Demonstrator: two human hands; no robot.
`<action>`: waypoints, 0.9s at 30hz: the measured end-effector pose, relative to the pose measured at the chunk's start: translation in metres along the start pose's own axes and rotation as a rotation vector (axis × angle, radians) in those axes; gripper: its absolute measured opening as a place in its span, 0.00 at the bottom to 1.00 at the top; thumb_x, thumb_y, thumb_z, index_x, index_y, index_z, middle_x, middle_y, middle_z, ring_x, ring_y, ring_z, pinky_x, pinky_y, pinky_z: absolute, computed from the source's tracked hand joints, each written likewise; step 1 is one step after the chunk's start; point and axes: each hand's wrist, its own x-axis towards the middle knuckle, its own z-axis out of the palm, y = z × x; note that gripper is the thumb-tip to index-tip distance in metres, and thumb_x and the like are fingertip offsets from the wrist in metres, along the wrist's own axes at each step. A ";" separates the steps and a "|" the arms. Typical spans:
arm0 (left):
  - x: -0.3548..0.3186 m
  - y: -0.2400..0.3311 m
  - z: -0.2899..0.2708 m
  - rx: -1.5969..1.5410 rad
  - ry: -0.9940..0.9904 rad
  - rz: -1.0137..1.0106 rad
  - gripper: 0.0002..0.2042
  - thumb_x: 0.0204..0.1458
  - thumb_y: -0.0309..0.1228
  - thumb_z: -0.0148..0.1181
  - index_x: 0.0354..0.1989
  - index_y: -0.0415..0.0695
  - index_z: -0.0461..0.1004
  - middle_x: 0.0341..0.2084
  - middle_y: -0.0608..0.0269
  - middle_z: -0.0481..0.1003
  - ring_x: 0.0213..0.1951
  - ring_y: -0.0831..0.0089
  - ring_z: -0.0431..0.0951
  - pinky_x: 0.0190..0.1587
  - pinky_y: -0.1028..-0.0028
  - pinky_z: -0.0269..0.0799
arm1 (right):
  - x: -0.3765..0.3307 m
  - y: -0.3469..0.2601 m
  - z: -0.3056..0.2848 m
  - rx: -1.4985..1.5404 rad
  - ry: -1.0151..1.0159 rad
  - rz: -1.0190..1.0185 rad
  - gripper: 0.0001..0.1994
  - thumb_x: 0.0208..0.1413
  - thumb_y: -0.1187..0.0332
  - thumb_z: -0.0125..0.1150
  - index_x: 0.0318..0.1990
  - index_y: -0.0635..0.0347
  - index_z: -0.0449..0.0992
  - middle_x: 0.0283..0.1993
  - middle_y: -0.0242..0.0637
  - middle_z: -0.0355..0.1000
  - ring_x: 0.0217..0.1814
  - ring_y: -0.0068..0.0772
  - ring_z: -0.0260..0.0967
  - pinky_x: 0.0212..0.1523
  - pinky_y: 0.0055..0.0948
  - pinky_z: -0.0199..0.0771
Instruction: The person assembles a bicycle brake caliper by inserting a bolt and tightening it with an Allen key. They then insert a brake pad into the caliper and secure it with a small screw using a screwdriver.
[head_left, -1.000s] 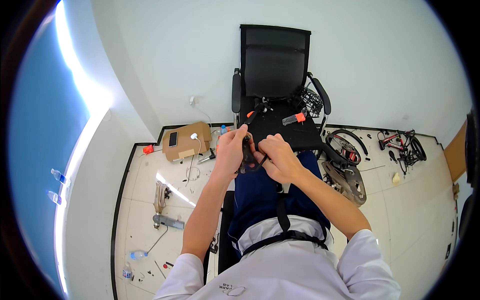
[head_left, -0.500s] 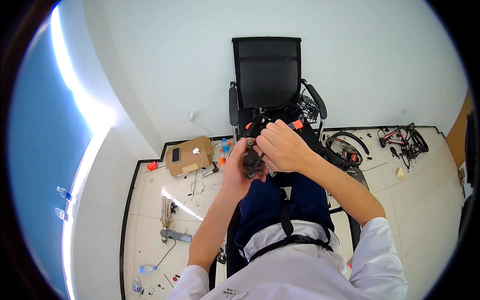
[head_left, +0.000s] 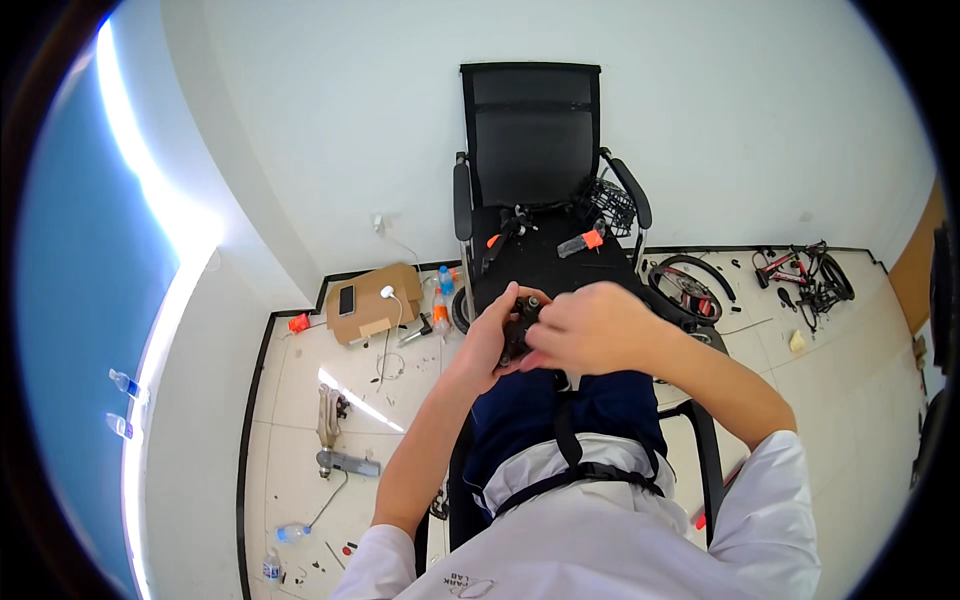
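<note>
My left hand [head_left: 485, 343] is wrapped round a small dark metal part [head_left: 517, 332] with round, bolt-like ends, held above my lap. Against the right side of this part, my right hand [head_left: 597, 328] is closed, its fingers curled toward it. Whatever lies between those right fingertips is hidden. Just beyond both hands is the seat of a black mesh-backed office chair [head_left: 532, 150]. On that seat lie a tool with an orange-and-dark handle [head_left: 580, 243] and a black part with an orange bit [head_left: 512, 228].
A black wire basket [head_left: 608, 205] rests at the chair's right rear. Left on the floor are cardboard [head_left: 372, 300] bearing a phone [head_left: 346, 300], bottles [head_left: 441, 310] and a grey metal assembly [head_left: 345, 462]. To the right lie a wheel [head_left: 685, 290] and a red-black bicycle frame [head_left: 790, 272].
My right hand has come down and nearer to me beside the dark part, which is now tilted. A thin dark rod seen earlier by the right fingers no longer shows. The view has shifted slightly.
</note>
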 end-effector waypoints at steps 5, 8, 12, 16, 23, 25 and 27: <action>0.002 0.002 -0.006 -0.183 -0.085 0.151 0.20 0.64 0.49 0.38 0.49 0.46 0.68 0.30 0.62 0.72 0.21 0.73 0.71 0.17 0.77 0.58 | -0.021 -0.001 -0.011 1.001 0.664 0.895 0.11 0.66 0.65 0.47 0.32 0.59 0.71 0.18 0.26 0.62 0.17 0.15 0.58 0.18 0.18 0.54; -0.002 0.009 -0.002 -0.301 -0.065 0.203 0.20 0.63 0.52 0.41 0.48 0.48 0.66 0.33 0.60 0.70 0.26 0.68 0.71 0.21 0.73 0.61 | -0.032 -0.015 0.003 1.245 0.616 1.038 0.12 0.67 0.64 0.45 0.35 0.62 0.69 0.18 0.25 0.61 0.15 0.11 0.52 0.16 0.14 0.51; -0.003 0.010 -0.006 -0.431 -0.195 0.351 0.19 0.64 0.52 0.39 0.41 0.49 0.66 0.35 0.62 0.67 0.31 0.67 0.71 0.22 0.71 0.63 | -0.027 -0.034 0.010 1.527 0.575 1.055 0.09 0.66 0.65 0.47 0.36 0.60 0.67 0.18 0.24 0.60 0.16 0.10 0.52 0.16 0.14 0.53; -0.012 0.019 -0.004 -0.394 -0.181 0.440 0.15 0.65 0.47 0.40 0.41 0.49 0.66 0.41 0.58 0.70 0.37 0.64 0.73 0.28 0.67 0.67 | -0.018 -0.049 0.015 1.267 0.475 1.004 0.07 0.65 0.68 0.48 0.34 0.61 0.66 0.17 0.25 0.61 0.17 0.13 0.54 0.20 0.17 0.53; -0.018 0.021 0.003 -0.368 -0.202 0.537 0.15 0.63 0.40 0.43 0.51 0.46 0.65 0.49 0.52 0.71 0.46 0.60 0.74 0.44 0.63 0.70 | 0.000 -0.057 0.010 1.157 0.325 0.920 0.05 0.64 0.71 0.47 0.36 0.62 0.66 0.16 0.32 0.60 0.16 0.21 0.56 0.21 0.23 0.55; -0.016 0.019 0.006 -0.284 -0.156 0.565 0.17 0.64 0.41 0.41 0.54 0.44 0.63 0.50 0.51 0.70 0.48 0.59 0.74 0.48 0.63 0.70 | 0.003 -0.054 0.010 1.096 0.323 0.910 0.05 0.63 0.71 0.47 0.37 0.63 0.66 0.16 0.33 0.60 0.16 0.23 0.56 0.21 0.24 0.56; -0.018 0.019 0.012 -0.166 -0.091 0.562 0.18 0.66 0.42 0.39 0.55 0.42 0.62 0.51 0.50 0.70 0.49 0.60 0.74 0.52 0.62 0.70 | 0.006 -0.054 0.009 1.039 0.332 0.902 0.05 0.63 0.71 0.47 0.37 0.63 0.67 0.16 0.34 0.60 0.16 0.24 0.56 0.20 0.25 0.56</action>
